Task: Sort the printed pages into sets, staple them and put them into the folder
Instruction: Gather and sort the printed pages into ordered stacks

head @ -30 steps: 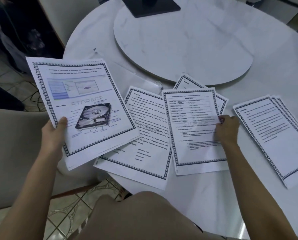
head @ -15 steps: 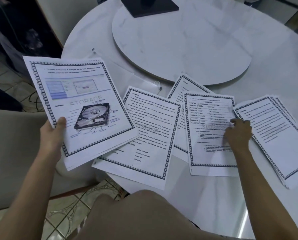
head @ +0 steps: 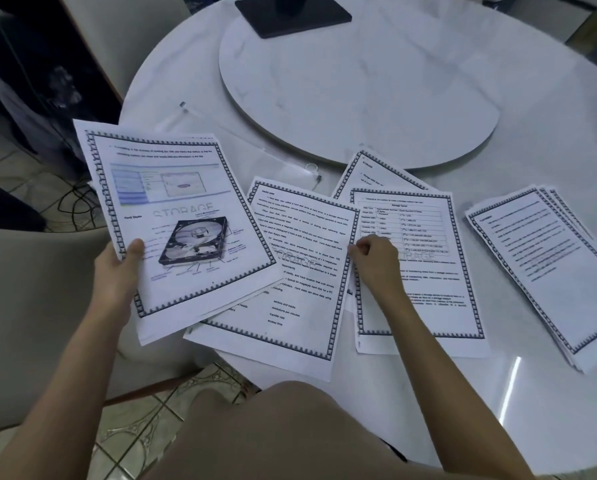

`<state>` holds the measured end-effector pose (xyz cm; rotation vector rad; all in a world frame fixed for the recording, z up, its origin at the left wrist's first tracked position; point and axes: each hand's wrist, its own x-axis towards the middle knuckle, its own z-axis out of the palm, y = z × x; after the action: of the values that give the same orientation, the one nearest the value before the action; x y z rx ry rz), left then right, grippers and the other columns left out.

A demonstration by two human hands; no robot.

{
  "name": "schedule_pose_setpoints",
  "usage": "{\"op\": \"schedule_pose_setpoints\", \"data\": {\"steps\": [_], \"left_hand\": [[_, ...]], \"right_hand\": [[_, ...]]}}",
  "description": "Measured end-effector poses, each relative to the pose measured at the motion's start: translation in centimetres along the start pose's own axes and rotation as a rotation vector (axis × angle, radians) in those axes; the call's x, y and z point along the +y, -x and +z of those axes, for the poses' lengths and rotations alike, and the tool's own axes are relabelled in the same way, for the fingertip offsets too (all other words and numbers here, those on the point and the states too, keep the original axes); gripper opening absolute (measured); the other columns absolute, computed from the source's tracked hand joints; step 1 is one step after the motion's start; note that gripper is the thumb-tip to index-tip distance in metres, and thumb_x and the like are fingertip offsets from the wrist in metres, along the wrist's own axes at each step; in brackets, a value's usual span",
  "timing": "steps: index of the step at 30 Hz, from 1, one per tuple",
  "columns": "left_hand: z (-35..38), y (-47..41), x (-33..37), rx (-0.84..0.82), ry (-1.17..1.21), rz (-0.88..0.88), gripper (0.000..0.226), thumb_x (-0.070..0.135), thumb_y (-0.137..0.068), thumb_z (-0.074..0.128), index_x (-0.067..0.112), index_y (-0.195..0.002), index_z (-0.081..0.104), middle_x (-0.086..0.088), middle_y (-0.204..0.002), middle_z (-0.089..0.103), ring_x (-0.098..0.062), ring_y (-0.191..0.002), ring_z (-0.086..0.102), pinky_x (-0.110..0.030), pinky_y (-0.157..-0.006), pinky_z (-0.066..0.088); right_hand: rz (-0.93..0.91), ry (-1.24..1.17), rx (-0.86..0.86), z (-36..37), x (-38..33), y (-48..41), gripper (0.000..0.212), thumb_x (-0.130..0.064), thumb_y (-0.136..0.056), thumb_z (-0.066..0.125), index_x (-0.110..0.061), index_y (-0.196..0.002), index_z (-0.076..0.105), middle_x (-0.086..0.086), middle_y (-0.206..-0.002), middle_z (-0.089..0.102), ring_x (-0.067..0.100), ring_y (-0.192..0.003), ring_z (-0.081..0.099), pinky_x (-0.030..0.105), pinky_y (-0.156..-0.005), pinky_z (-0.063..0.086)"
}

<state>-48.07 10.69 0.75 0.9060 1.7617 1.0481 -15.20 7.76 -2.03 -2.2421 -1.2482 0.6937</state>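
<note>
Versus half second back: right hand (head: pixel 376 265) off chart page (head: pixel 425 278), now at right edge of text page (head: pixel 300 292), fingers curled, pinching that edge. Left hand (head: pixel 117 275) unchanged: gripping picture sheaf (head: pixel 186 220) over table's (head: pixel 463 393) left edge, thumb on top.

Legible: "HARD DISK" heading text page; "STORAGE" watermark and "Hard Disks" on sheaf.

Third stack (head: pixel 546 271) near right edge. Sawtooth black borders on all sheets. Clear plastic folder (head: pixel 255 157) flat beyond pages, toward left edge. Round white marble-look top, raised round turntable (head: pixel 359 98) at centre.
</note>
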Motion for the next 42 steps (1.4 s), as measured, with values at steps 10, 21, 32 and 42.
{"op": "schedule_pose_setpoints", "data": {"steps": [10,21,32,42], "left_hand": [[1.3,0.6,-0.4,-0.098,-0.064,0.008,0.038,0.021,-0.098,0.043,0.006,-0.133,0.046,-0.014,-0.132,0.054,-0.031,-0.119,0.052,-0.047,-0.103,0.040],[3.1,2.2,-0.2,-0.075,-0.144,0.009,0.036,0.016,-0.098,0.041,0.001,-0.131,0.047,-0.018,-0.133,0.052,-0.033,-0.122,0.047,-0.024,-0.080,0.037],[4.1,1.6,-1.2,-0.201,-0.051,0.022,0.033,0.015,-0.097,0.044,0.004,-0.128,0.050,-0.008,-0.123,0.057,-0.020,-0.108,0.053,-0.030,-0.091,0.039],[4.9,1.6,-1.0,-0.273,-0.049,0.011,0.034,0.017,-0.098,0.043,0.006,-0.129,0.049,-0.003,-0.115,0.056,-0.020,-0.105,0.054,-0.032,-0.094,0.041]], "right_hand": [[0.003,0.209,0.107,2.5,-1.2,0.2,0.045,-0.025,-0.084,0.065,0.001,-0.117,0.048,0.017,-0.119,0.049,0.032,-0.111,0.048,0.040,-0.091,0.041],[-0.173,-0.387,0.273,-1.1,-1.6,-0.8,0.011,-0.001,-0.090,0.049,-0.012,-0.088,0.049,-0.009,-0.071,0.053,0.004,-0.064,0.050,0.006,-0.057,0.041],[-0.051,-0.553,0.406,-11.8,0.7,-6.0,0.023,-0.017,-0.091,0.052,-0.008,-0.111,0.056,-0.008,-0.075,0.058,0.004,-0.070,0.054,0.029,-0.078,0.048],[0.126,-0.749,0.355,-14.8,0.2,-7.8,0.021,-0.015,-0.090,0.054,-0.010,-0.109,0.063,-0.005,-0.087,0.065,0.008,-0.077,0.063,0.023,-0.076,0.055]]}}
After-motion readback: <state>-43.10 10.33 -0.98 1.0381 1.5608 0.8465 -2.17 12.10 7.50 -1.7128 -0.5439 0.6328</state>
